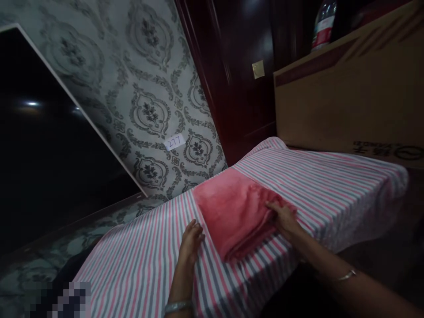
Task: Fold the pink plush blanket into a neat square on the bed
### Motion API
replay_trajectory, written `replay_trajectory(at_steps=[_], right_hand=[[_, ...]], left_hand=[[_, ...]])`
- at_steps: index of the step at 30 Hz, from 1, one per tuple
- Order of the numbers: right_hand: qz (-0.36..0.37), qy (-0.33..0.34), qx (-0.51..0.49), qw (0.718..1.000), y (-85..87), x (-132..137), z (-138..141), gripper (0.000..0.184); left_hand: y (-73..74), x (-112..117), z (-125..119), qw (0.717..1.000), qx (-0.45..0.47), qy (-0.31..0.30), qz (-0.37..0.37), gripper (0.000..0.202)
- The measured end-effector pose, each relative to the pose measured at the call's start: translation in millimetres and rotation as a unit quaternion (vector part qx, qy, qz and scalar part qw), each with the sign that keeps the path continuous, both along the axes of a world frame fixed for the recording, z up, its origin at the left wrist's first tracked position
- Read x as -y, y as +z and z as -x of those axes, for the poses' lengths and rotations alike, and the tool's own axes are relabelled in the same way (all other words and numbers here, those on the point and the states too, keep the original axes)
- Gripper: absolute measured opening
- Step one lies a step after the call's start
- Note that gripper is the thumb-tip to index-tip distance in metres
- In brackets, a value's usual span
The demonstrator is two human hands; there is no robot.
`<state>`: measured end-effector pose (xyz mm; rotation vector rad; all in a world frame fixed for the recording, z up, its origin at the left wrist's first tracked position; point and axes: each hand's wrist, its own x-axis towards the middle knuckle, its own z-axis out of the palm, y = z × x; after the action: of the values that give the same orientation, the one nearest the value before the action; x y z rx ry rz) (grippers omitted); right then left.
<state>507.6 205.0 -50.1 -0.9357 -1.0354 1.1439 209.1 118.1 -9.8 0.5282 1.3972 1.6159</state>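
A red folded cloth [228, 203] with a soft, fleecy look lies on a striped sheet [145, 260] of pink, grey and white. Its near right side shows stacked, rounded folds. There my right hand [286, 218] pinches the edge, thumb on top and the other fingers partly hidden. Just left of the cloth, my left hand [192, 240] is over the sheet with loosely bent fingers and nothing in them. Each wrist wears a bangle.
A large cardboard box [344, 97] stands at the back right, with a red-labelled plastic bottle [324, 26] by its top edge. Behind the sheet are a dark red wooden panel [232, 57] and patterned wallpaper [152, 110] bearing a "277" paper slip [175, 141]. A dark screen [56, 132] fills the left.
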Motion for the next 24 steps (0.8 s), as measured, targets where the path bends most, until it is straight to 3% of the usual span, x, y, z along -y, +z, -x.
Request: replay_trajectory(at_steps=[4,7,9,14,17,20,24], right_hand=[[0.116,0.101,-0.066,0.986,15.5,-16.8,-25.9,0.027],[0.121,0.173,-0.016,0.977,37.5,-32.4,-35.7,0.027],[0.087,0.191,0.032,0.977,48.2,-43.0,-40.5,0.031],[-0.013,0.069,0.136,0.988,49.7,-59.7,-56.5,0.059],[-0.001,0.051,0.27,0.961,34.3,-58.6,-67.1,0.056],[0.005,0.042,0.326,0.944,20.3,-55.8,-74.5,0.058],[-0.01,0.024,0.43,0.903,17.4,-56.7,-81.2,0.068]], left_hand=[[-10.3,-5.7,-17.8,0.999,0.02,-0.046,0.019,0.045],[-15.3,-7.0,-25.7,0.995,0.012,-0.101,0.016,0.046],[-17.2,-9.0,-30.6,0.994,0.013,-0.105,0.001,0.042],[-17.1,-11.7,-42.6,0.996,0.03,-0.083,0.004,0.03],[-17.7,-9.2,-49.0,0.996,0.037,-0.086,-0.011,0.031],[-19.7,-5.5,-55.2,0.996,0.054,-0.076,-0.013,0.032],[-17.8,1.6,-68.2,0.994,0.082,-0.074,0.015,0.034]])
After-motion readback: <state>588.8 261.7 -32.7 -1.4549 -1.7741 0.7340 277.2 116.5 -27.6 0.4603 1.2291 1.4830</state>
